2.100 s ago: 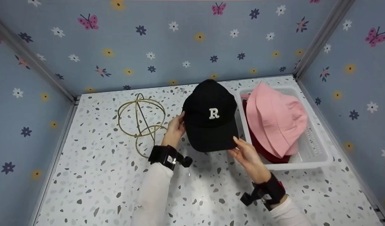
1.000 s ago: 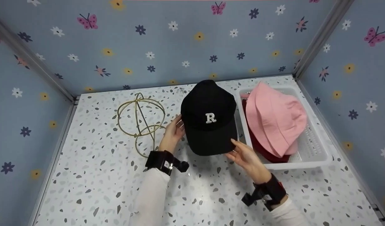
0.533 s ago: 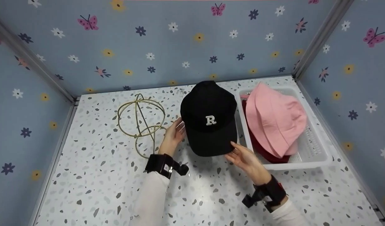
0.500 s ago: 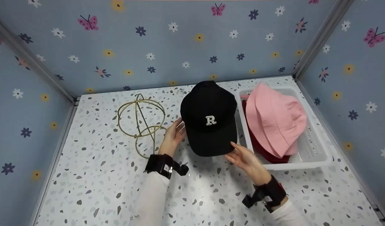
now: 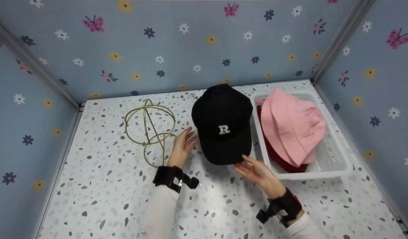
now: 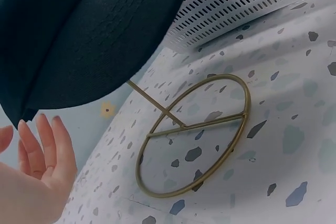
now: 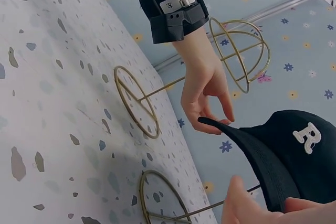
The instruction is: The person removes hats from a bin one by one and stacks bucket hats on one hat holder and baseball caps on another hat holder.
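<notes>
A black baseball cap [image 5: 222, 113] with a white letter R sits over a gold wire stand, whose round base [image 6: 244, 114] and thin post show beneath it in the left wrist view. My left hand [image 5: 183, 146] is at the cap's left edge, fingers loosely extended and a gap between thumb and fingers; whether it touches the brim is hard to tell. At the brim's front right corner, my right hand [image 5: 259, 174] has its thumb on top and fingers below, pinching the edge. The stand's top is hidden inside the cap.
Left of the cap stands a second gold wire stand [image 5: 145, 124], bare. A white perforated basket [image 5: 343, 166] at the right holds a pink bucket hat [image 5: 295, 126] over something dark red [image 5: 288, 166]. Flower-patterned walls [image 5: 177, 43] enclose the speckled tabletop [image 5: 101, 199].
The cap's front has tilted down slightly and the R sits lower. My left hand has slid down and loosened from the cap's side; my right hand has shifted slightly left along the brim.
</notes>
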